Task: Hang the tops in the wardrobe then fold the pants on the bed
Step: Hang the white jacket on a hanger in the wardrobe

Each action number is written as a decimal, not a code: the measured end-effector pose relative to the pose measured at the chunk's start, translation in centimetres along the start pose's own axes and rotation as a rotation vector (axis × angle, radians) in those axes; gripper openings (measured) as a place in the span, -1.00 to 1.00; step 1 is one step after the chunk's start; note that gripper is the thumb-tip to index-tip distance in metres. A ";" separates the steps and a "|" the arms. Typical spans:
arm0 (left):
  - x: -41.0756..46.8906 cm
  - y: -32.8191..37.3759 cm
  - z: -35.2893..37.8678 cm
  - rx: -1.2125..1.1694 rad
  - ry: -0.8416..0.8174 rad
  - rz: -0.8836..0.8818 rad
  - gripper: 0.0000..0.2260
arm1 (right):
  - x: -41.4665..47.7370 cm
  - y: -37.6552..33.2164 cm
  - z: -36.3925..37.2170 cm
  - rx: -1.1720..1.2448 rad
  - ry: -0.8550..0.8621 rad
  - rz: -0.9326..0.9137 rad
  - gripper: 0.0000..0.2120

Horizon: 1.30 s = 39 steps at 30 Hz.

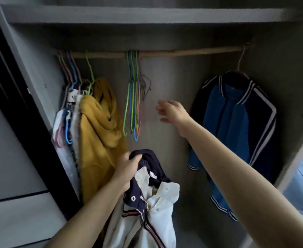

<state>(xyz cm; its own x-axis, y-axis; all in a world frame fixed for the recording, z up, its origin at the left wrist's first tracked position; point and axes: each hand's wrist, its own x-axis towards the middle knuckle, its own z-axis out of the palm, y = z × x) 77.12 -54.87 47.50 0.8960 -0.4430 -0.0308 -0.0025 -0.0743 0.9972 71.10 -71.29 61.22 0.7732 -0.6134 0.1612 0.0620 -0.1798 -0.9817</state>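
Grips navy-and-white jacket [156, 221] by the collar in left hand [127, 167], below the empty hangers [135, 104]; holds right hand [172, 110] out just right of them, fingers loose, grasping nothing.

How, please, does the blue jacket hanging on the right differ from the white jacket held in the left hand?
The blue jacket hangs from the rail, spread open; the white jacket is bunched in the left hand, not hung. The blue jacket has a blue body with navy sleeves; the white jacket has a white body with a navy collar. Both have striped trim.
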 end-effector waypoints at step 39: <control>3.8 0.7 -6.6 0.019 0.006 0.063 -0.90 | 3.8 -2.0 8.5 -1.054 0.217 -0.367 -0.83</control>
<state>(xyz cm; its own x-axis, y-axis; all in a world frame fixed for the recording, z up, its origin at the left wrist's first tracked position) 83.45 -50.72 48.53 0.8963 -0.4423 0.0322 -0.0672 -0.0637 0.9957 79.26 -66.69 62.88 0.6860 -0.4918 0.5362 -0.3785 -0.8706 -0.3144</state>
